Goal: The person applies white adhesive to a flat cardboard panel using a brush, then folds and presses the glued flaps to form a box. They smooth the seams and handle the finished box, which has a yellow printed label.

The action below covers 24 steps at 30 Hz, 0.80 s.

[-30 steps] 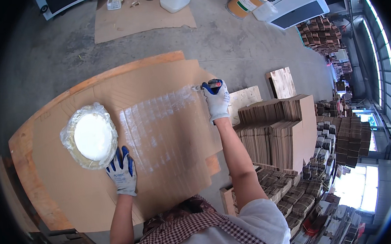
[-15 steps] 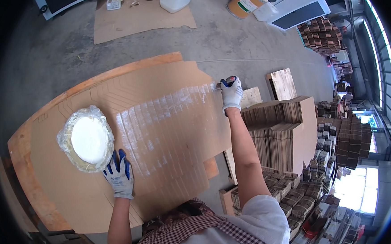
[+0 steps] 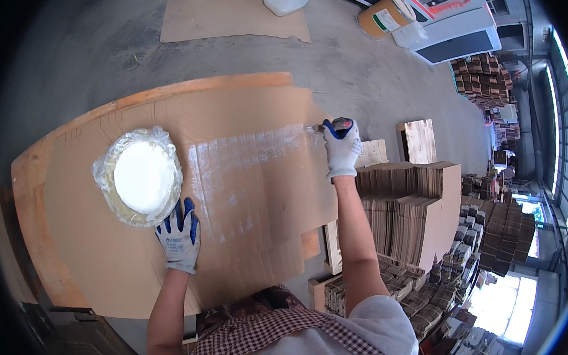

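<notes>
Right grip (image 3: 343, 149) is clamped on what I take for a brush (image 3: 313, 129), though its tip is too small on my feed to be sure. It sits near the right end of the pale streaks (image 3: 246, 144) on the cardboard (image 3: 255, 244). I have the left grip (image 3: 179, 241) palm down on that sheet, fingers apart, just by the plastic-lined bowl (image 3: 144, 176) of white stuff. Wooden worktop (image 3: 49, 270) shows beneath; a stack (image 3: 390, 220) stands to my right.
</notes>
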Each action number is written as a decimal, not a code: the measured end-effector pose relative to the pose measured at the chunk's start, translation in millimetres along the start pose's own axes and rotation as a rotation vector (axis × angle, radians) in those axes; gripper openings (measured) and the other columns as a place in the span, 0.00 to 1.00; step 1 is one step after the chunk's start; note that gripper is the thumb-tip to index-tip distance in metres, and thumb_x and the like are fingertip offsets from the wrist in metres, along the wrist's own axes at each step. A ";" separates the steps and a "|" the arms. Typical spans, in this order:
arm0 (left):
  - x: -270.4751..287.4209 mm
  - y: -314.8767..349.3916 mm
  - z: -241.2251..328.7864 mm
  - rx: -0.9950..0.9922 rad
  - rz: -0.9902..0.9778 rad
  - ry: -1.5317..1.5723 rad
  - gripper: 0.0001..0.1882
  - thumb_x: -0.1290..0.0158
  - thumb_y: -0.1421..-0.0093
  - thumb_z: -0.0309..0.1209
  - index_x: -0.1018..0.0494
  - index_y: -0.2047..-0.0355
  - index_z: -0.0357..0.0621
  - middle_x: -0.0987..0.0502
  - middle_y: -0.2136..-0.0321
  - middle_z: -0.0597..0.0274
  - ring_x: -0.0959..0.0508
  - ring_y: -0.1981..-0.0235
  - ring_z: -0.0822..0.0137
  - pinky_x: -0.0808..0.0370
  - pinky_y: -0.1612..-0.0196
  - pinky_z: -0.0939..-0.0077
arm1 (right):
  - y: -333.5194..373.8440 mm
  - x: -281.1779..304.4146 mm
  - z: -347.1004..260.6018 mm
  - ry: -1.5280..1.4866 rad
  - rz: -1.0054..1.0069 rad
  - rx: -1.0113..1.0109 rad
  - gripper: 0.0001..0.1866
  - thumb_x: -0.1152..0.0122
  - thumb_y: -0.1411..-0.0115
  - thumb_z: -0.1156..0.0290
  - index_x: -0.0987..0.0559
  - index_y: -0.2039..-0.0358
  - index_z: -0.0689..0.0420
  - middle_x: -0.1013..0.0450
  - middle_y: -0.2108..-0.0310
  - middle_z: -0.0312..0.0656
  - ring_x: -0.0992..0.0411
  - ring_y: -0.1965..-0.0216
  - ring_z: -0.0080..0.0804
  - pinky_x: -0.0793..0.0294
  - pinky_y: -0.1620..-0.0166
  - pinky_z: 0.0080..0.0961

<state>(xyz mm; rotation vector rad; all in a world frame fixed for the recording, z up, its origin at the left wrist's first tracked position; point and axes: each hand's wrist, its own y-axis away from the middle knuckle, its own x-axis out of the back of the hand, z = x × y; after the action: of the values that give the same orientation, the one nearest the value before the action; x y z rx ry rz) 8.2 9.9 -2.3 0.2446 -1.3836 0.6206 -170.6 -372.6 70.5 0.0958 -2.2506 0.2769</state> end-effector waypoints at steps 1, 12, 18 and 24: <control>1.9 -0.8 1.0 0.005 -0.014 0.000 0.26 0.47 0.36 0.38 0.29 0.37 0.57 0.29 0.41 0.55 0.32 0.41 0.47 0.37 0.40 0.45 | 14.3 -10.2 -11.8 -0.115 -0.028 0.009 0.20 0.27 0.47 0.63 0.24 0.59 0.59 0.24 0.63 0.49 0.24 0.62 0.46 0.25 0.57 0.38; 2.4 -0.4 0.0 0.021 -0.027 0.045 0.26 0.48 0.35 0.39 0.30 0.36 0.57 0.29 0.41 0.55 0.31 0.41 0.48 0.38 0.39 0.46 | 56.3 -45.8 -77.4 0.051 -0.136 0.150 0.21 0.30 0.44 0.56 0.25 0.59 0.57 0.26 0.59 0.49 0.24 0.59 0.51 0.26 0.56 0.42; 6.8 -4.7 3.7 0.018 -0.014 0.087 0.25 0.48 0.35 0.39 0.29 0.37 0.58 0.29 0.41 0.55 0.31 0.42 0.48 0.37 0.40 0.47 | 60.5 -56.6 -82.5 0.133 -0.143 0.256 0.19 0.31 0.43 0.59 0.26 0.59 0.57 0.26 0.59 0.49 0.25 0.59 0.51 0.26 0.56 0.41; 3.6 0.9 -2.7 0.017 -0.022 0.070 0.27 0.48 0.36 0.40 0.31 0.36 0.59 0.30 0.40 0.59 0.32 0.40 0.50 0.35 0.42 0.45 | 88.2 -13.8 -92.0 -0.043 -0.385 -0.046 0.17 0.30 0.44 0.63 0.25 0.60 0.57 0.25 0.61 0.48 0.24 0.61 0.48 0.25 0.57 0.40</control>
<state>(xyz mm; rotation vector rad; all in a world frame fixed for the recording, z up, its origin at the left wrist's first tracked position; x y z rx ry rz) 10.2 13.0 0.5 0.2496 -1.3073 0.6175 -107.0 -265.9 102.1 0.5073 -2.2240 0.0161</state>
